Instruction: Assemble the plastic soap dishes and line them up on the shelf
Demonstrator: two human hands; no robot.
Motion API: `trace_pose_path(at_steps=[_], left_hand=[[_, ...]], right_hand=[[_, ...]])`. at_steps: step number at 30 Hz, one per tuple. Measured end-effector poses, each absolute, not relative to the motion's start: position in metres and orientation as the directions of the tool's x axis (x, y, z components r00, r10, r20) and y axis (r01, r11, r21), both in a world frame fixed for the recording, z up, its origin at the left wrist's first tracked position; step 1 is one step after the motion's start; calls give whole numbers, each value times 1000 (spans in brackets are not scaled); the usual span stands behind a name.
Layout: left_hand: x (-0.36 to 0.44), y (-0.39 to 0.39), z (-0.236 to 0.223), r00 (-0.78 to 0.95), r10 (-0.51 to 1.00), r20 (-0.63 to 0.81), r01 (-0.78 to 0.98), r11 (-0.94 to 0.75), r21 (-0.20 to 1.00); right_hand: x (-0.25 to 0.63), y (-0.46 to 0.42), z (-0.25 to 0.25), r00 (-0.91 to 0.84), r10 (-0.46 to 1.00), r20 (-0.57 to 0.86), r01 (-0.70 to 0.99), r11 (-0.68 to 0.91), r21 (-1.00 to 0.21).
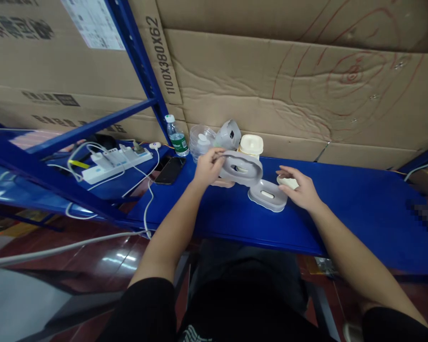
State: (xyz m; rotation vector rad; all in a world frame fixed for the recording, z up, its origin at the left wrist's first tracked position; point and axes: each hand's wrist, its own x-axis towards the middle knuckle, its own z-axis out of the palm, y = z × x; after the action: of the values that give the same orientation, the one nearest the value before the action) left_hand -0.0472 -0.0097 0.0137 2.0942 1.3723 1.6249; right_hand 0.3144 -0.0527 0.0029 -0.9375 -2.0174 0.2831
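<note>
My left hand is closed on the left end of a grey plastic oval lid, which has an oblong slot through it and is held tilted above the table. A similar grey oval piece lies on the table just below it, with a cream oblong in its centre. My right hand hovers at that piece's right side, thumb and fingers apart. A cream-coloured piece shows in the gap between them; whether the fingers touch it I cannot tell. Partly behind the held lid is a pinkish piece.
At the back stand a cream lidded container, a grey cup-like part, stacked clear plastic containers and a water bottle. To the left are a phone, a power strip with cables and a blue rack post.
</note>
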Motion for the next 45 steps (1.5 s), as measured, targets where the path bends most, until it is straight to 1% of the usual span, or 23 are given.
trace_pose_path(at_steps=[2, 6, 9, 11, 15, 18, 21, 25, 28, 32, 35, 37, 39, 42, 45], left_hand=[[-66, -4, 20, -38, 800, 599, 592, -465, 658], [-95, 3, 26, -82, 910, 407, 753, -211, 623], [-107, 6, 24, -131, 974, 183, 767, -18, 642], [-112, 8, 23, -153, 987, 59, 753, 78, 653], [-114, 6, 26, -171, 985, -30, 791, 156, 591], [-109, 0, 33, -188, 980, -62, 823, 192, 535], [-104, -5, 38, -183, 980, -78, 837, 197, 511], [-100, -6, 38, -188, 979, -79, 854, 202, 479], [-99, -5, 37, -191, 978, -78, 873, 206, 441], [-97, -4, 37, -170, 981, -95, 886, 194, 420], [-97, -5, 37, -182, 980, -78, 906, 198, 373], [-95, -7, 38, -215, 977, -3, 921, 204, 333], [-92, -10, 40, -256, 960, 112, 920, 206, 334], [-83, -18, 45, -294, 898, 327, 896, 140, 422], [-71, -27, 46, -277, 807, 522, 877, -10, 481]], right_hand=[[316, -50, 1, -335, 704, 626, 559, 683, -470], [321, -45, 0, -339, 693, 636, 619, 673, -404], [323, -44, 1, -345, 694, 631, 647, 663, -376], [323, -44, 2, -367, 692, 622, 650, 669, -360], [322, -45, 2, -440, 675, 591, 637, 699, -324], [322, -45, 3, -482, 671, 563, 627, 713, -313], [323, -45, 5, -549, 671, 498, 613, 728, -306], [322, -44, 6, -664, 650, 370, 576, 760, -301], [321, -43, 4, -709, 641, 295, 569, 767, -298], [321, -44, -1, -707, 664, 243, 605, 746, -278], [320, -47, -3, -694, 676, 248, 606, 735, -305], [318, -49, -3, -693, 670, 267, 586, 739, -332], [317, -50, -2, -684, 663, 304, 569, 746, -347], [315, -49, -3, -652, 658, 378, 558, 753, -349], [314, -47, -5, -625, 657, 422, 553, 754, -355]])
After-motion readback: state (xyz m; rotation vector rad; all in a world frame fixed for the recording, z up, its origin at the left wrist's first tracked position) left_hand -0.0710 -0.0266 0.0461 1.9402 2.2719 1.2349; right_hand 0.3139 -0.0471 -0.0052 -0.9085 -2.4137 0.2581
